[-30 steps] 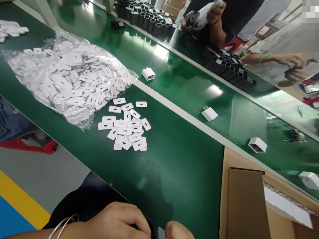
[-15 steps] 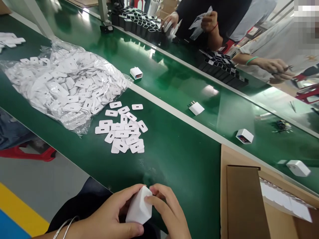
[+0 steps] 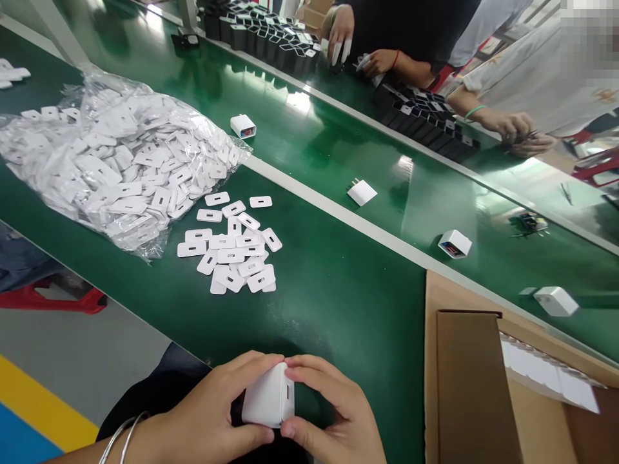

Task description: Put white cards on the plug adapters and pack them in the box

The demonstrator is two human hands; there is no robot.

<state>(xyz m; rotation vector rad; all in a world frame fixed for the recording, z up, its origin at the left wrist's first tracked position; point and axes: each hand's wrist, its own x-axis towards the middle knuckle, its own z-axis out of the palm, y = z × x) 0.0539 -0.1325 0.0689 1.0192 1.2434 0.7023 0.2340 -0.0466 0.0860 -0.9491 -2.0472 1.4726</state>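
Note:
A white charger (image 3: 265, 399) is held between both hands near the front edge of the green bench, its end face with a small slot turned to the right. My left hand (image 3: 213, 406) wraps its left side, thumb below and fingers above. With fingertips at the top edge and thumb at the lower corner, my right hand (image 3: 338, 406) grips the slotted end. Farther up the bench lies a loose pile of white slotted cover plates (image 3: 232, 254). Beyond it, a clear plastic bag (image 3: 120, 167) bulges with many more of them.
On the green belt behind the pale rail (image 3: 333, 212) sit several white charger bodies, such as one open-ended shell (image 3: 455, 244) and one with pins (image 3: 362, 192). A cardboard box (image 3: 471, 380) with white pieces stands at right. Across the belt, co-workers' hands (image 3: 517, 132) work beside black trays (image 3: 425, 122).
The charger has turned so its slotted end shows, and my right fingers have shifted to that end's edges. Belt pieces appear slightly farther left. One co-worker's hands have lowered.

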